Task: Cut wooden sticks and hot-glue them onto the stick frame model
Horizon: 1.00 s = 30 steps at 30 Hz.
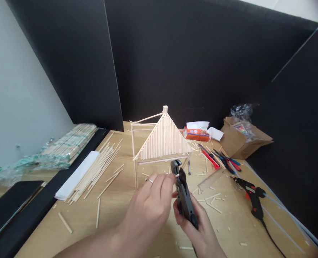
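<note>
Right grip: the right hand (199, 225), fingers closed round the handles of a dark grey, metal-headed hand cutter (185, 202).
Left grip: the left hand (150, 197), just left of the right one, fingertips pinched on a thin, pale wooden stick (178, 175).
Stick and cutter: the stick's short visible end points right from the left fingertips into the cutter's head, roughly across the tool's long axis, which runs forward and slightly left from the right palm. The left hand is nearer the stick; most of it is hidden, and whether the blades touch it I cannot tell.
Right of the grips: small pale wooden offcuts (214, 208) scattered on the light wood-grain bench (80, 222); farther right, a black corded glue gun (255, 200).
Left of the grips: a loose bundle of long, pale wooden sticks (94, 175), slanting forward and right.
Ahead of the grips: a pale stick-built frame with a triangular slatted panel (165, 139), upright, apart from both hands.
Beyond, ahead-right: an open brown cardboard box (231, 138).
</note>
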{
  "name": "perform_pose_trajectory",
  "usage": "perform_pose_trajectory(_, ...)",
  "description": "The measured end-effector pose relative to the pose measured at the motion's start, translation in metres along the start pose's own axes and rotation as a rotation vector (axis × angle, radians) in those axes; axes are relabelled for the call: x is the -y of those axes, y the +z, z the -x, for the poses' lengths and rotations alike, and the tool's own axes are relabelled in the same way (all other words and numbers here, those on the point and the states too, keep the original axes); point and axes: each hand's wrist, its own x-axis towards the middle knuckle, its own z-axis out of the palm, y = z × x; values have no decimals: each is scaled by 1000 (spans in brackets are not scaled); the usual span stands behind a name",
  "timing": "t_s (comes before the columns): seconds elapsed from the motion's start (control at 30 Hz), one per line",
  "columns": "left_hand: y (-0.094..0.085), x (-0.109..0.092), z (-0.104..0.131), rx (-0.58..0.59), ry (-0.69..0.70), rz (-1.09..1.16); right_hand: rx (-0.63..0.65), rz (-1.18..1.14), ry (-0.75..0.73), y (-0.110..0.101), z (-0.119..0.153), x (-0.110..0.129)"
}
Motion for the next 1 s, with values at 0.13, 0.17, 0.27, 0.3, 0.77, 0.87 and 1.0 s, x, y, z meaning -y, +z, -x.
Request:
perform_pose_trajectory(0.13,1,0,1,-8,4,-11,-8,31,-17,0,1,1)
perform_pose_trajectory(0.17,2,0,2,-12,5,-11,-11,47,-22,0,1,1)
perform_pose_trajectory(0.27,2,0,3,-5,5,-17,-25,92,-37,1,1,-3)
perform_pose_trajectory(0.3,2,0,3,0,8,-16,-32,100,-44,2,2,-5)
perform_pose_trajectory(0.77,2,-5,4,-55,40,-64,-68,296,-115,2,4,-14)
perform_pose_trajectory(0.87,5,-4,5,-25,36,-61,-62,347,-110,0,4,-16)
perform_pose_trajectory(1.0,11,-2,7,1,31,-29,-72,399,-132,-3,3,-19)
